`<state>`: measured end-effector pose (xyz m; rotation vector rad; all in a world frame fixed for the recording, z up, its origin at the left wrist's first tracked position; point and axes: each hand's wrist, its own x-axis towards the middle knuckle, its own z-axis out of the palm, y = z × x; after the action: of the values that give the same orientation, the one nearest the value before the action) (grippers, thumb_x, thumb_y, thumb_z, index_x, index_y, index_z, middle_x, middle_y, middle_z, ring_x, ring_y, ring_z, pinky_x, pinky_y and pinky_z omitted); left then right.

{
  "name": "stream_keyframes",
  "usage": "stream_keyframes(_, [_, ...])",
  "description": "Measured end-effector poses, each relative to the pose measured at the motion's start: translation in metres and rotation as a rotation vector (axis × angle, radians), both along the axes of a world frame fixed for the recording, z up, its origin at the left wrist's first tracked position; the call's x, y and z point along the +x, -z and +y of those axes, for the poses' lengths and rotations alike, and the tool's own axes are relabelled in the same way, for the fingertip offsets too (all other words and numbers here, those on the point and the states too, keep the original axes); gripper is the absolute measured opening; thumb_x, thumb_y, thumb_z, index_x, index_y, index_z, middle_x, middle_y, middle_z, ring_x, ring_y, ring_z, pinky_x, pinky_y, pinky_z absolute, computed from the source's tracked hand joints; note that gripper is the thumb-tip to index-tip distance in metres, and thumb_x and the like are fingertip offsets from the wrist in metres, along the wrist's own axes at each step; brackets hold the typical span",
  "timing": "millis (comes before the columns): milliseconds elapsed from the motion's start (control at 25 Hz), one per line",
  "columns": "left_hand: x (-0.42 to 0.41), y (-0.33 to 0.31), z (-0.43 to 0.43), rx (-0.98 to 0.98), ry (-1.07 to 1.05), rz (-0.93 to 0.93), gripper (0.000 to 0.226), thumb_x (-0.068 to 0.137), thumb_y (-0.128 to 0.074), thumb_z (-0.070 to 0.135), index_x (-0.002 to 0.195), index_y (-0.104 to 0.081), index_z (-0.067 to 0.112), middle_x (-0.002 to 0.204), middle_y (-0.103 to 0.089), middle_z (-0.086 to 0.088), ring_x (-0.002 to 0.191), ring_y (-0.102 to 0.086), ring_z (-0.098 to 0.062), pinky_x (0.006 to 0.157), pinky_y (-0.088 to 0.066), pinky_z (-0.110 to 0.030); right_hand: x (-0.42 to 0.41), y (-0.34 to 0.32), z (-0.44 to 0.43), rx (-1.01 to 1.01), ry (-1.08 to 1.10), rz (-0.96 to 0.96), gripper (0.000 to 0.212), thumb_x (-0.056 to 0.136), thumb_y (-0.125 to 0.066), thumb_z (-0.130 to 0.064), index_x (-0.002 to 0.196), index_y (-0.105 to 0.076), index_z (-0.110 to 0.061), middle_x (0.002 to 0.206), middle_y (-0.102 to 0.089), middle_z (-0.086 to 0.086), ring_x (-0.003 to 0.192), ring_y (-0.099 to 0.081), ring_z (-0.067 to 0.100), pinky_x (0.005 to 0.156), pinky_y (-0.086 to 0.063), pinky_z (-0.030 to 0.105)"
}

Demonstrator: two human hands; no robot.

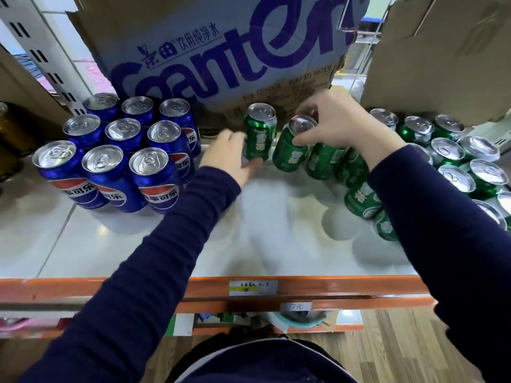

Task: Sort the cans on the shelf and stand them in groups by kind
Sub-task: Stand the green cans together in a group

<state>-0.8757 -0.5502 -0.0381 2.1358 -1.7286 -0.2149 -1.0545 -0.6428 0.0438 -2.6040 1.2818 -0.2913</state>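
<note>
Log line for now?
left hand: holds leftmost green aluminium can | right hand: pinches next green aluminium can | blue aluminium cans: grouped left

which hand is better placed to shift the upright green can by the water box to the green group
Left, probably. The left hand is already against the upright green can, while the right hand grips the top of a tilted green can beside it, so it is occupied.

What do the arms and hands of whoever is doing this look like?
Both arms wear dark navy long sleeves, left sleeve and right sleeve alike, reaching the wrists. The left hand and right hand are bare, with no gloves.
</note>
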Motion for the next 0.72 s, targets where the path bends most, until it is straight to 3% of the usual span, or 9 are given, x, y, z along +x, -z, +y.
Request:
stream_keyframes(160, [-0.019, 0.051, 0.056, 0.141, 0.019, -0.039, 0.054, 0.088, -0.052, 0.048, 0.133, -0.045, 0.017, 0.134, -0.047, -0.006, 0.125, -0.037, -0.027, 0.103, -0.030, -0.040, 0.020, 0.006, -0.027, -0.041, -0.009, 0.095, 0.053, 0.068, -0.081, -0.032, 0.115, -0.067, -0.011, 0.106, -0.067, 0.012, 0.081, -0.048, 0.021, 0.065, -0.033, 0.028])
stream_keyframes(440, [-0.021, 0.075, 0.067, -0.003, -0.004, -0.070, 0.049, 0.086, -0.054, 0.043, 0.127, -0.052, 0.016, 0.132, -0.047, 0.001, 0.125, -0.037, -0.021, 0.101, -0.025, -0.034, 0.020, 0.010, -0.046, 0.023, 0.019, 0.041, 0.065, 0.069, -0.083, -0.031, 0.125, -0.061, -0.011, 0.121, -0.063, 0.011, 0.107, -0.057, 0.027, 0.075, -0.035, 0.024])
stream_keyframes(720, [-0.020, 0.077, 0.065, -0.043, -0.015, -0.087, 0.047, 0.084, -0.055, 0.043, 0.123, -0.055, 0.017, 0.126, -0.049, 0.001, 0.120, -0.039, -0.019, 0.098, -0.026, -0.033, 0.022, 0.016, -0.047, -0.006, 0.101, -0.025, 0.063, 0.066, -0.084, -0.041, 0.116, -0.060, -0.012, 0.115, -0.063, 0.011, 0.103, -0.057, 0.028, 0.072, -0.037, 0.028])
